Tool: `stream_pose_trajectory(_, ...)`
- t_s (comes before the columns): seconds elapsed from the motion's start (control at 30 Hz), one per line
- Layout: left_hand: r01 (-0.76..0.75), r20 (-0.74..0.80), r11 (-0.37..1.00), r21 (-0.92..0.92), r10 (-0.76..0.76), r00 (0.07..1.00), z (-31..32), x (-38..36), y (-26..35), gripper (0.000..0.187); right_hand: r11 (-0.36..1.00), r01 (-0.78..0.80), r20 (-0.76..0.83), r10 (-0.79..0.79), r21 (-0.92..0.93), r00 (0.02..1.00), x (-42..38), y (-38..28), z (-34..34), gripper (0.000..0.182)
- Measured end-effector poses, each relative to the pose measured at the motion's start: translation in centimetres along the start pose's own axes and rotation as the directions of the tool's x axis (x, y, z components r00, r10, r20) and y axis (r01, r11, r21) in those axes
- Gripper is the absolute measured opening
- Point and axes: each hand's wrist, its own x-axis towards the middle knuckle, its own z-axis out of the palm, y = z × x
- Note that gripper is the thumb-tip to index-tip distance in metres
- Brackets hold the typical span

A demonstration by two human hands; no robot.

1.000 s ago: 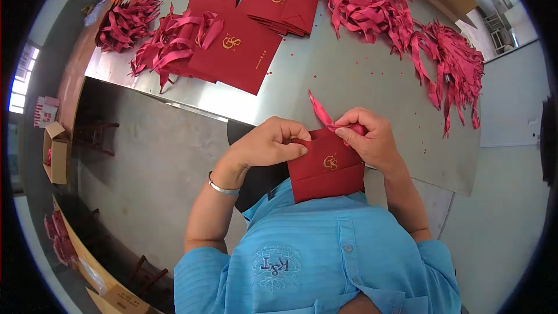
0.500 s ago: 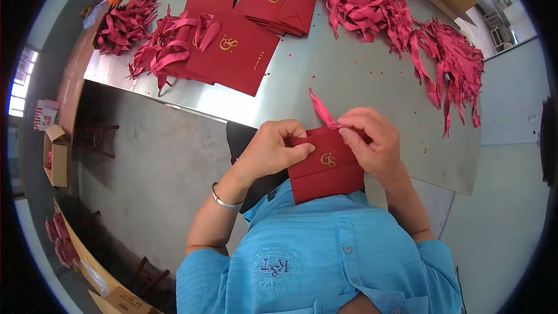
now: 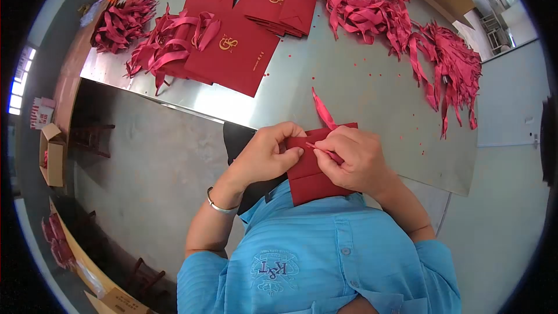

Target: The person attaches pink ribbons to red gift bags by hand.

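Observation:
A small dark red paper bag point(image 3: 313, 184) rests against my blue shirt at the table's near edge. My left hand point(image 3: 268, 152) grips the bag's upper left edge between thumb and fingers. In my right hand point(image 3: 352, 157) a pink ribbon point(image 3: 323, 110) is pinched. One ribbon end sticks up beyond the bag, and its narrow tip points left near the bag's top edge. The right hand covers the gold print on the bag.
Flat red bags point(image 3: 235, 46) with gold print lie on the metal table point(image 3: 349, 96). Pink ribbons point(image 3: 372, 9) are heaped at the back and right. Wooden stools point(image 3: 93, 139) and an open cardboard box point(image 3: 53, 157) are on the left.
My right hand has moved left and slightly down across the bag, bringing the ribbon's tip near the top edge. My left hand keeps its grip.

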Motion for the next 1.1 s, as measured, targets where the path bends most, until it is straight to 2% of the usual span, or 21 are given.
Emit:
stream_pose_trajectory(0.47, 0.039, -0.052, 0.999, 0.033, -0.037, 0.998, 0.1, 0.2, -0.4, 0.014, 0.987, 0.03, 0.066, -0.02, -0.158, 0.998, -0.2, -0.7, 0.6, 0.016)
stream_pose_trajectory(0.53, 0.038, -0.061, 0.995, 0.093, -0.033, 0.998, 0.2, 0.3, -0.2, 0.014, 0.983, 0.043, 0.083, -0.029, -0.179, 0.996, 0.2, -1.0, 0.3, 0.017)
stream_pose_trajectory(0.6, 0.037, -0.063, 0.993, 0.113, -0.03, 0.998, 0.2, 0.3, 0.0, 0.013, 0.957, 0.123, 0.191, -0.073, -0.265, 0.979, 0.9, -1.3, 0.0, 0.015)
stream_pose_trajectory(0.77, 0.011, -0.07, 0.985, 0.175, 0.001, 0.998, 0.5, 0.5, 0.3, 0.012, 0.946, 0.071, 0.302, 0.029, -0.316, 0.953, 1.4, -1.3, 1.1, 0.012)
stream_pose_trajectory(0.83, -0.07, -0.09, 0.944, 0.322, 0.105, 0.99, 0.7, 0.5, 0.8, 0.01, 0.935, 0.078, 0.348, 0.051, -0.346, 0.936, 1.4, -1.3, 1.4, 0.012)
stream_pose_trajectory(0.87, -0.071, -0.091, 0.944, 0.323, 0.106, 0.99, 0.7, 0.4, 1.1, 0.01, 0.939, 0.06, 0.342, 0.064, -0.339, 0.938, 1.4, -1.4, 1.4, 0.01)
stream_pose_trajectory(0.93, 0.054, -0.147, 0.978, 0.203, -0.024, 0.989, 0.5, 0.1, 1.8, 0.012, 0.943, 0.04, 0.335, 0.078, -0.332, 0.939, 1.8, -1.5, 0.9, 0.009)
stream_pose_trajectory(1.0, 0.073, -0.143, 0.986, 0.149, -0.051, 0.988, 0.6, -0.1, 1.8, 0.012, 0.974, -0.222, 0.355, 0.192, 0.044, 0.915, 2.8, -1.0, -0.8, 0.007)
stream_pose_trajectory(1.03, 0.091, -0.136, 0.991, 0.095, -0.078, 0.988, 0.7, -0.3, 1.8, 0.012, 0.973, -0.228, 0.35, 0.199, 0.044, 0.915, 3.0, -0.1, -1.2, 0.007)
stream_pose_trajectory(1.07, 0.093, -0.126, 0.991, 0.099, -0.08, 0.989, 0.8, -0.4, 1.8, 0.012, 0.911, -0.358, 0.384, 0.261, 0.205, 0.886, 3.3, 1.0, -1.7, 0.009)
stream_pose_trajectory(1.1, 0.018, -0.126, 0.992, 0.128, -0.002, 0.992, 1.0, -0.5, 1.8, 0.012, 0.807, -0.474, 0.424, 0.313, 0.353, 0.85, 3.6, 2.0, -2.0, 0.013)
